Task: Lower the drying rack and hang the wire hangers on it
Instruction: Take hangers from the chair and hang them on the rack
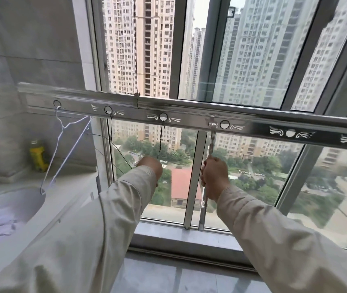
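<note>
thin black wire hanger (161, 142), light and springy, pinched low by left hand (150, 166); right hand (214, 178) clenches a metal rod (211, 142) hooked on the rack (189, 115).

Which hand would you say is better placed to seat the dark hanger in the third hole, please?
Probably the left hand: it holds the dark hanger, whose hook reaches that hole in the rack. The right hand grips a pole hooked further right.

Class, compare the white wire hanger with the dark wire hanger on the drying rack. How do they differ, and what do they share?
The white hanger hangs from the first hole at the rack's end; the dark hanger hangs from the next hole along. White shows clearly; dark is thin and hard to trace. The white one hangs free; the left hand is at the dark wires. Both hook into the drying rack.
</note>
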Tool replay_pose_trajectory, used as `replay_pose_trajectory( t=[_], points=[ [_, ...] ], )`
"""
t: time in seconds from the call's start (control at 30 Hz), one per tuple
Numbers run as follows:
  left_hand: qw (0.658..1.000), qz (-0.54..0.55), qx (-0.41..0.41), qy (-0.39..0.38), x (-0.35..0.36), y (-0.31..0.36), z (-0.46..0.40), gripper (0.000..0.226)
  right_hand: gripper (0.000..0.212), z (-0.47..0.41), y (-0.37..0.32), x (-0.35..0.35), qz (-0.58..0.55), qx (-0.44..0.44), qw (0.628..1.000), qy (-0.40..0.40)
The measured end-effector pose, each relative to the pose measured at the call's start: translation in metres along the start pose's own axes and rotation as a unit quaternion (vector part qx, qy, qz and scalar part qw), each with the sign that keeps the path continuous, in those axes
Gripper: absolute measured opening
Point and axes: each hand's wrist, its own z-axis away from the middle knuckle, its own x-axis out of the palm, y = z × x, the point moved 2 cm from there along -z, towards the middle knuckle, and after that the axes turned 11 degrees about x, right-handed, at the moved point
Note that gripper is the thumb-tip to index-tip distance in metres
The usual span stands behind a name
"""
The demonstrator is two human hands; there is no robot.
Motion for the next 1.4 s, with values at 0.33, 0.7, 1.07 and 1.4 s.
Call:
replay_pose_trajectory(
  t=[0.33, 0.7, 1.07, 1.4],
  points=[
    [0.999, -0.044, 0.01, -0.007, 0.017, 0.025, 0.011, 0.038, 0.03, -0.024, -0.022, -0.05, 0.001, 0.035, 0.999, 0.008],
    [0.999, -0.045, -0.013, 0.003, 0.019, 0.032, 0.027, 0.039, 0.033, -0.025, -0.035, -0.064, 0.055, 0.176, 0.979, -0.081],
    [0.992, -0.075, -0.098, -0.023, 0.039, 0.013, 0.093, 0.04, 0.037, -0.009, 0.028, -0.072, 0.145, 0.144, 0.973, -0.112],
    [0.973, -0.168, -0.158, 0.014, 0.008, -0.016, 0.18, 0.046, 0.05, 0.066, 0.028, -0.041, 0.381, 0.069, 0.911, 0.139]
  ],
)
